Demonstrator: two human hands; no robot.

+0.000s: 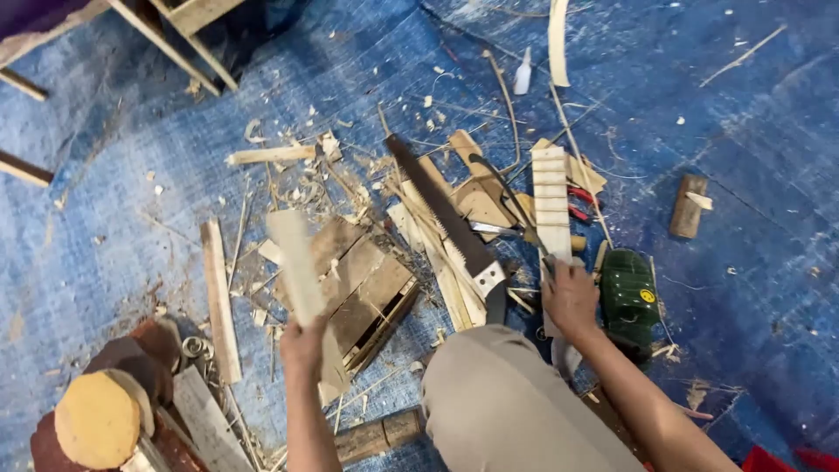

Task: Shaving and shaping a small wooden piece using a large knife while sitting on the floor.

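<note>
My left hand (301, 343) grips a pale flat strip of wood (295, 262), which looks blurred and stands upright over a small slatted wooden crate (363, 293). My right hand (570, 297) holds the near end of a pale notched slat (551, 201) that lies on the blue tarp pointing away from me. A hand saw (446, 223) with a dark blade lies between the two hands, its handle near my knee (502, 393) in grey trousers.
A green power tool (629, 297) sits just right of my right hand, with red-handled pliers (578, 203) beyond it. Wood offcuts and shavings litter the blue tarp (752, 157). A round log end (96, 419) and planks lie at bottom left; a small wooden block (688, 205) at right.
</note>
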